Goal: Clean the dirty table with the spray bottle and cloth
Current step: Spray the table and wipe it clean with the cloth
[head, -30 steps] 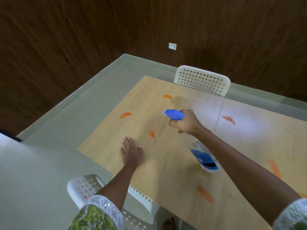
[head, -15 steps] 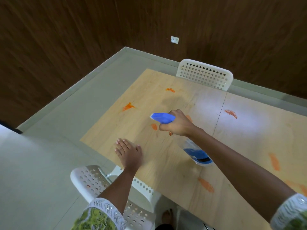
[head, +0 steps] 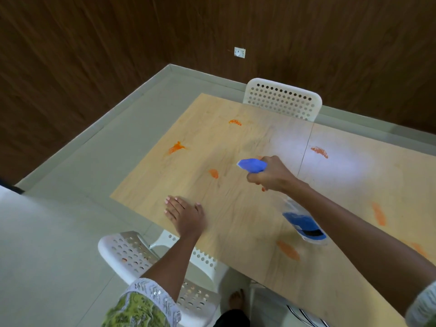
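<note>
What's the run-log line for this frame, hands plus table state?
left hand: flat on table | right hand: grips spray bottle, nozzle aimed left | orange smears: present | cloth: not visible

The surface (head: 247, 232) is pale wood with faint grain, marked by orange smears (head: 213, 173) scattered across it. Above the surface, the spray bottle (head: 304, 224) has a blue nozzle head, a clear body and a blue label with a black band. At the surface's near and far edges stand white perforated chairs (head: 283, 100). The sleeve (head: 141, 305) nearest the surface's front edge is green-yellow patterned with a white zigzag cuff. Beyond the surface, the walls (head: 94, 55) are dark brown woodgrain and the floor (head: 59, 232) pale grey-green.
</note>
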